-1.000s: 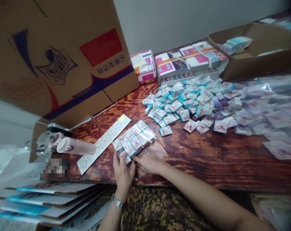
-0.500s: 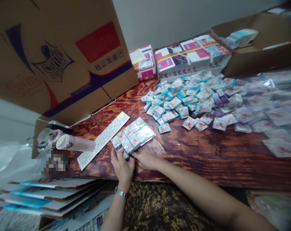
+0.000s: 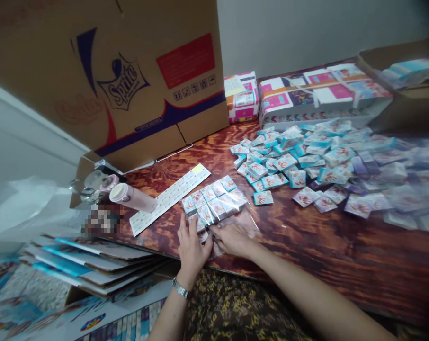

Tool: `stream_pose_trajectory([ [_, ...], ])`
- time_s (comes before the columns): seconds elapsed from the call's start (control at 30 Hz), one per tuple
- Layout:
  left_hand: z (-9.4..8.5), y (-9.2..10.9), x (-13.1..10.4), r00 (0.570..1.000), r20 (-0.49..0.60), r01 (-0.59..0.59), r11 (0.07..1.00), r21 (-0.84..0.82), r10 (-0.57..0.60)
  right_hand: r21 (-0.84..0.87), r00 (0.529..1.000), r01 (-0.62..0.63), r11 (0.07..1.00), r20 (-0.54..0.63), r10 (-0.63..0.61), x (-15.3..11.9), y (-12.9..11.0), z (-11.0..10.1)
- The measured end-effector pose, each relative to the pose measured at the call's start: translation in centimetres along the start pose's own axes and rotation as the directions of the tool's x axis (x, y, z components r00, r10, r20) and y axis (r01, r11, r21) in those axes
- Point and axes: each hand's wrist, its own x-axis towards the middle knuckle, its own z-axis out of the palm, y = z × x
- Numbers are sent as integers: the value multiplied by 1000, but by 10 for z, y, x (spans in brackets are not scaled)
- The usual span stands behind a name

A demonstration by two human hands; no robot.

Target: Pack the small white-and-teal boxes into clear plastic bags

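Note:
In front of me on the table lies a clear plastic bag (image 3: 248, 221) around two rows of small printed boxes (image 3: 217, 207), each with a hand picture. My left hand (image 3: 194, 244) is at the lower-left end, its fingers and thumb closed around a small box (image 3: 201, 226) at the bag's mouth. Beside it, my right hand (image 3: 232, 239) has its fingers bent together at the bag's near edge; their tips are partly hidden. A large loose pile of similar boxes (image 3: 285, 163) in blue and purple spreads to the right.
A big Sprite carton (image 3: 186, 125) stands at the back left. Near it are a pink bottle (image 3: 138, 198) and a long printed sheet (image 3: 172, 196). Wrapped packages (image 3: 328, 92) and an open carton (image 3: 395, 106) stand behind the pile. Flattened cardboard (image 3: 93, 265) lies below the table's left edge.
The view has swung left, so everything sits further right in the picture. Both hands stay at the bag's near end, with the boxes' arrangement much the same.

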Motion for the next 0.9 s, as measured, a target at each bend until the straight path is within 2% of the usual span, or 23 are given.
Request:
stream_pose_trajectory([
  [0.07,-7,-6,-4,995,84,-51,998,-21,52,-34,1000,9,999,11,-8,0,0,1],
  [0.13,-9,-14,-5,987,119,-109,993,-35,112,-54,1000,22,998,11,-22,-1,0,2],
  [0.23,-5,-25,-3,981,82,-172,984,-45,175,-67,999,46,997,-15,-47,-1,-1,1],
  [0.37,8,-29,3,986,2,-165,984,-68,165,-92,998,44,995,-41,-48,1,-3,0],
  [0.5,6,-22,4,996,-39,-83,990,-116,79,-89,999,20,996,-28,-22,-1,0,6],
  [0.63,-6,-19,-8,1000,-14,11,987,-162,-14,0,977,130,992,-171,-128,-12,1,21],
  [0.73,-7,-22,-22,977,146,179,969,-171,-155,-18,939,231,973,-257,-228,-13,-10,32],
  [0.83,-1,-24,-30,922,315,308,919,-245,-225,-91,948,241,966,-190,-254,1,-25,37],
  [0.9,3,-26,-32,923,332,305,898,-317,-197,-100,973,178,979,-132,-191,14,-33,35],
])
